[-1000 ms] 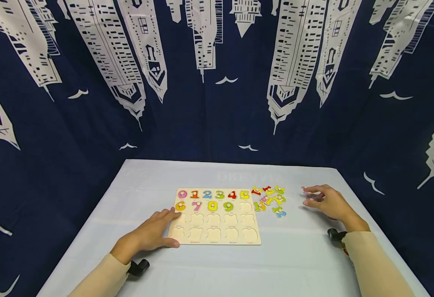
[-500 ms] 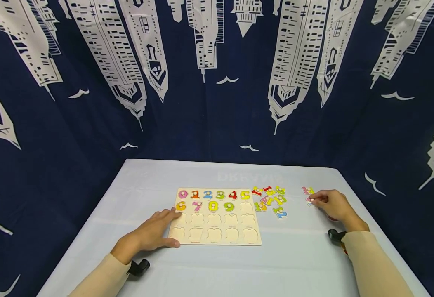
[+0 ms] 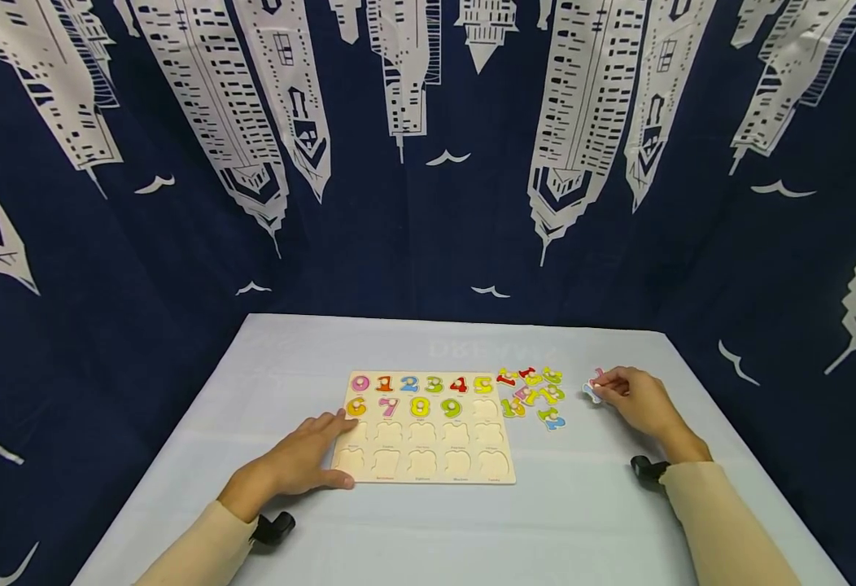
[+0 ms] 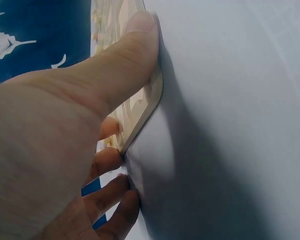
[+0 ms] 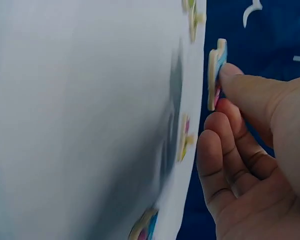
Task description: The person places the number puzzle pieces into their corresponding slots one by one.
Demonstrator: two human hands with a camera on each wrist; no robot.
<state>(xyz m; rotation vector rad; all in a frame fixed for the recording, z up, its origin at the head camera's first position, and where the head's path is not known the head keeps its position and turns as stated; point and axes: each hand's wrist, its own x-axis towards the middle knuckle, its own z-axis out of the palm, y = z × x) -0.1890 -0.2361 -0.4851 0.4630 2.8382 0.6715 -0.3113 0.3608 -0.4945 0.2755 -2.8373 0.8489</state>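
My right hand pinches a blue and pink number puzzle piece between thumb and fingers. In the right wrist view that piece is held on edge, apart from the white table. My left hand rests at the left side of the wooden number puzzle board, with its thumb at the near corner and a fingertip on the upper left. Coloured numbers 0 to 9 fill the board's top rows; bare recesses show below. The left wrist view shows the thumb lying along the board's edge.
A cluster of loose number pieces lies just right of the board. In the right wrist view, a pink and yellow piece and a blue and pink piece lie on the table. A dark blue patterned cloth hangs behind.
My right hand reached down to the pieces at the right, pinched the blue and pink puzzle piece, and has moved slightly left with it. The left hand and board have stayed put.
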